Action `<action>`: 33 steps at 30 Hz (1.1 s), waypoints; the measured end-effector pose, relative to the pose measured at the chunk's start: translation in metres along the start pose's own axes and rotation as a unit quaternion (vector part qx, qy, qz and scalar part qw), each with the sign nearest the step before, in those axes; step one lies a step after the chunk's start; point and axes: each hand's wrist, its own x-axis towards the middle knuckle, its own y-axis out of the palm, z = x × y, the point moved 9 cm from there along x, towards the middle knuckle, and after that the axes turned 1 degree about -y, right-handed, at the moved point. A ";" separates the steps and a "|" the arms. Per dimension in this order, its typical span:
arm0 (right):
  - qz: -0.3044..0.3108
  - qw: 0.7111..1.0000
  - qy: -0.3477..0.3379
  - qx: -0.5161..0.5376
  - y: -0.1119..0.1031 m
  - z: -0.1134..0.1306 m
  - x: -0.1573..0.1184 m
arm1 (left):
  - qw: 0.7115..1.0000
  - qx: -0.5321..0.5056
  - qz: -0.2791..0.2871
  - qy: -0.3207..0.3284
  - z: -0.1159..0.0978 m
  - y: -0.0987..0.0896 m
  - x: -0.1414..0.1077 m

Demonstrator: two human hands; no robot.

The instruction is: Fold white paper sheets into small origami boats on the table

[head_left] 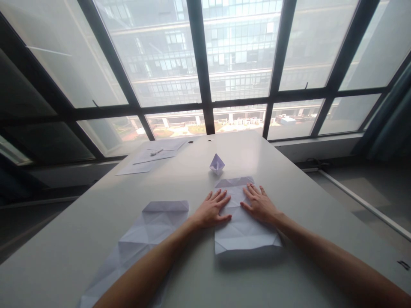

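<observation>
A: Where is the creased paper sheet (240, 229)?

B: On the white bench (253, 156), immediately on the near side of the paper boat (217, 164), which serves as the reference point. The sheet's far end carries a folded-over strip; slanted creases mark its near corners.

A: Report what contacts it.

B: The left hand (212, 208) rests palm down on the sheet's left portion, fingers spread. The right hand (259, 204) rests palm down on the right portion, with fingertips at the folded strip. Both hands are released; neither grasps anything.

A: List the remaining items relative to the boat.

B: Nearer and to the left of the boat lies a second creased sheet (154, 226), with a folded strip at its far end. The left forearm (154, 265) hides part of it. Farther away than the boat, on its left, lie flat paper sheets (141, 167) bearing a white pen (157, 152). Dark-framed windows (239, 51) stand beyond the boat.
</observation>
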 end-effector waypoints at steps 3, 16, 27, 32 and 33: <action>-0.034 0.998 -0.051 -0.003 -0.015 0.016 -0.003 | 1.000 0.001 -0.001 0.003 -0.001 -0.001 0.000; 0.035 0.989 -0.127 0.070 -0.010 0.044 -0.013 | 1.000 -0.012 -0.024 -0.013 0.001 -0.004 -0.001; 0.056 0.991 -0.111 0.057 -0.007 0.040 -0.013 | 1.000 -0.008 0.009 0.004 -0.002 -0.001 0.000; 0.052 0.991 -0.107 0.058 -0.008 0.039 -0.012 | 1.000 -0.011 0.006 0.003 -0.003 -0.003 -0.001; 0.053 0.991 -0.105 0.058 -0.008 0.038 -0.012 | 1.000 -0.012 0.007 0.001 -0.003 -0.003 -0.001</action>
